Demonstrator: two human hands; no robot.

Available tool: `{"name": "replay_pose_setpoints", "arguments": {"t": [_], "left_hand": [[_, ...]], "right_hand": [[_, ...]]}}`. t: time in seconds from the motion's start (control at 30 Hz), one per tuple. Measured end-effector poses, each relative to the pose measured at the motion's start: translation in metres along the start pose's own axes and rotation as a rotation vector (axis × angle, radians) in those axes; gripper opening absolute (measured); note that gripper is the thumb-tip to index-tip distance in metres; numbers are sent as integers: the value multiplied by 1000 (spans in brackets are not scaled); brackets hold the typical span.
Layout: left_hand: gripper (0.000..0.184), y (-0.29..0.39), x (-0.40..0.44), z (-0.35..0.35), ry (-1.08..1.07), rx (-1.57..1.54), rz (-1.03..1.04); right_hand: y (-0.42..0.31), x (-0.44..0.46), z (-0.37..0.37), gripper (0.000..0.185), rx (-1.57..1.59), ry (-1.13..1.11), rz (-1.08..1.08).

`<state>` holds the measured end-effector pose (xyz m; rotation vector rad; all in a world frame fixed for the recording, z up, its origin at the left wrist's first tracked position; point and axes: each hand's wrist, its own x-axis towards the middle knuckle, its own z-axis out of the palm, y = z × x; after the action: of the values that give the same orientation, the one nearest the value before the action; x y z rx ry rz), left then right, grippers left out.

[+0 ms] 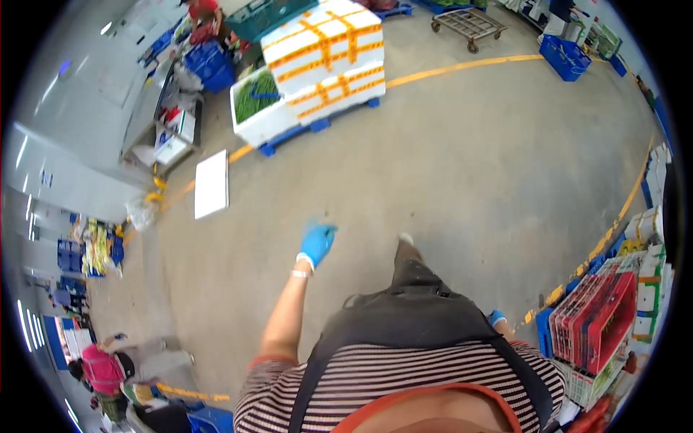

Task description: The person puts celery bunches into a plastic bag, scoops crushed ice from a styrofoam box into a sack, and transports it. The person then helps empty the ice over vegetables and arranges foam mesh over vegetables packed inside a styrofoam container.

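My left hand (316, 244), in a blue glove, hangs out in front of me over the concrete floor (433, 166). Its fingers are smeared by motion, and a small dark greenish patch shows at their tips; I cannot make out whether it is something held. My right hand (497, 318), also blue-gloved, is low at my right side, with its fingers mostly hidden. I wear a dark apron (404, 317) over a striped shirt. One foot (406, 237) is stepping forward. A flat white panel (211, 185) lies ahead to the left of my left hand.
Taped white foam boxes (325, 50) and an open box of green vegetables (258, 97) stand on a blue pallet (317, 125). Red crates (595, 317) line the right side. A flat cart (468, 27) and blue basket (565, 58) are farther off. A person in pink (103, 368) is at left.
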<state>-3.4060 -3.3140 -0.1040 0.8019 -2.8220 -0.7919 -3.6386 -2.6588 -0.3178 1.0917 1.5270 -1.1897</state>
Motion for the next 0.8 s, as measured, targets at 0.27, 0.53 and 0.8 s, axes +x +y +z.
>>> {"name": "replay_pose_setpoints", "arguments": {"t": [0.27, 0.53, 0.8], "left_hand": [[23, -54, 131, -13, -139, -45, -339], [29, -212, 356, -61, -103, 282, -395], [72, -167, 794, -164, 77, 422, 79]], "right_hand": [[-388, 58, 280, 24, -276, -163, -329], [-622, -82, 671, 26, -425, -590, -810], [-701, -57, 754, 34, -199, -566, -462]]}}
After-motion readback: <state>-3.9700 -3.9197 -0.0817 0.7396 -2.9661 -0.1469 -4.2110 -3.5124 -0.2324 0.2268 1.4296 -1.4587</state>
